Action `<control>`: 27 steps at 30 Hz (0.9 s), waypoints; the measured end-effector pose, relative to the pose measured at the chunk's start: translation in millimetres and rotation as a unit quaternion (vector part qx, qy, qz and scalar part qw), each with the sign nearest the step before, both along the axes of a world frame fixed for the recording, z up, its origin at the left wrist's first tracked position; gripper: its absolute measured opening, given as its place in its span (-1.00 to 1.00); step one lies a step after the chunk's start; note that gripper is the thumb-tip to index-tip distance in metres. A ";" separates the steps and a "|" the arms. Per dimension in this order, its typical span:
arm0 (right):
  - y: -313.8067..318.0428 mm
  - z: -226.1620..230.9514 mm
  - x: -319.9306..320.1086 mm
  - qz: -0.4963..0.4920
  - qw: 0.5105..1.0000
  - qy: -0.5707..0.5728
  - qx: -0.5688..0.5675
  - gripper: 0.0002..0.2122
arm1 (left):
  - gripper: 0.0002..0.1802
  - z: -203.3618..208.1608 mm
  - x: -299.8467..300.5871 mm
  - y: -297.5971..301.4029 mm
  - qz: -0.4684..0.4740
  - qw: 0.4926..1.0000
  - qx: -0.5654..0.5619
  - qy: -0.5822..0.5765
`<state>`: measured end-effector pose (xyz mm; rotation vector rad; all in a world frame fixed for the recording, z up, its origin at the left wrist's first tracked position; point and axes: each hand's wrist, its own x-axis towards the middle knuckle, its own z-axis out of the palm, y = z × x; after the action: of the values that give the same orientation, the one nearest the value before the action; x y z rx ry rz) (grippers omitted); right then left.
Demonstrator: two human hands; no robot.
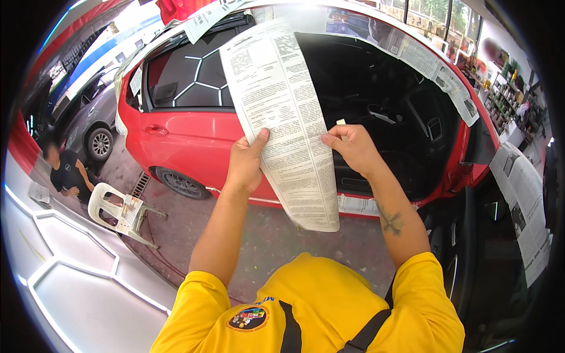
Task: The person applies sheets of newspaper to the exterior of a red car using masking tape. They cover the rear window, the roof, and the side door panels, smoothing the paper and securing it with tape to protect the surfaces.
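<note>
Pale newsprint (291, 126), blurred at top, hides the fingers of the left hand (246, 162), pinching its nine-o'clock edge; the right hand (353, 148) pinches three-o'clock. Before the red car (197, 138), its long axis runs eleven-thirty to five-thirty.

Newspaper sheet (291, 123) between left hand (246, 163) and right hand (355, 148) — car (197, 138) beyond the grip, chair (97, 197) off to its left, open door (491, 232) to its right.
</note>
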<state>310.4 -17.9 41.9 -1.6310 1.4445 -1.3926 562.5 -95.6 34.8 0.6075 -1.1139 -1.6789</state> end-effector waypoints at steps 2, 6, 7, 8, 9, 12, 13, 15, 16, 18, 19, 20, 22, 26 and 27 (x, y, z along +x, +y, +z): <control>-0.5 -9.8 0.6 -0.017 0.999 -0.025 0.009 -0.78 | -0.66 6.0 -1.1 -2.7 -0.001 1.000 -0.013 -0.009; 1.0 10.8 13.6 -0.004 0.994 -0.102 0.032 -0.77 | -0.67 24.4 2.3 -7.4 0.014 1.000 -0.015 -0.012; 8.4 22.3 18.2 0.007 0.994 -0.055 0.092 -0.76 | -0.68 29.4 6.1 -10.5 0.016 1.000 -0.020 -0.002; 8.7 13.7 22.1 0.003 0.994 -0.066 0.083 -0.76 | -0.68 33.5 10.5 -14.2 0.019 0.999 -0.024 0.008; 7.8 2.6 22.6 -0.004 0.995 -0.074 0.071 -0.75 | -0.68 39.1 8.2 -18.7 0.018 0.999 -0.040 0.006; 4.0 -3.2 28.2 0.016 0.982 -0.168 0.089 -0.75 | -0.68 42.3 6.7 -27.0 0.025 0.998 -0.055 0.003; 2.6 -1.8 29.2 0.024 0.980 -0.174 0.093 -0.75 | -0.68 46.5 9.2 -29.1 0.026 0.998 -0.049 0.003; 1.1 -8.6 25.3 0.027 0.982 -0.166 0.088 -0.75 | -0.68 59.5 14.4 -27.5 0.040 0.999 -0.025 0.008; 0.8 -14.0 23.8 0.029 0.984 -0.152 0.085 -0.75 | -0.68 59.1 17.3 -30.3 0.038 0.999 -0.032 0.009; 1.8 -18.9 25.8 0.031 0.988 -0.127 0.081 -0.76 | -0.69 54.0 21.8 -39.3 0.032 0.999 -0.043 0.008; 0.8 -17.1 29.3 0.033 0.985 -0.144 0.090 -0.77 | -0.67 52.2 23.5 -45.4 0.035 0.999 -0.035 0.006; 0.2 -13.4 32.4 0.033 0.982 -0.160 0.098 -0.77 | -0.66 50.8 24.1 -52.5 0.038 0.999 -0.027 0.005; -2.6 -16.6 34.6 0.034 0.979 -0.168 0.112 -0.78 | -0.64 49.5 28.1 -59.9 0.040 0.999 -0.014 0.001; -3.6 -41.3 39.1 0.030 0.979 -0.155 0.128 -0.78 | -0.63 24.0 38.3 -72.5 0.067 0.998 0.005 0.015; -5.0 -42.8 41.4 0.025 0.981 -0.140 0.132 -0.78 | -0.63 13.9 41.1 -76.2 0.071 0.997 0.016 0.025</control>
<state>351.8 -22.9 -1.0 -1.2423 1.3487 -1.2805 603.6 -171.8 48.7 0.6455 -0.9871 -1.5837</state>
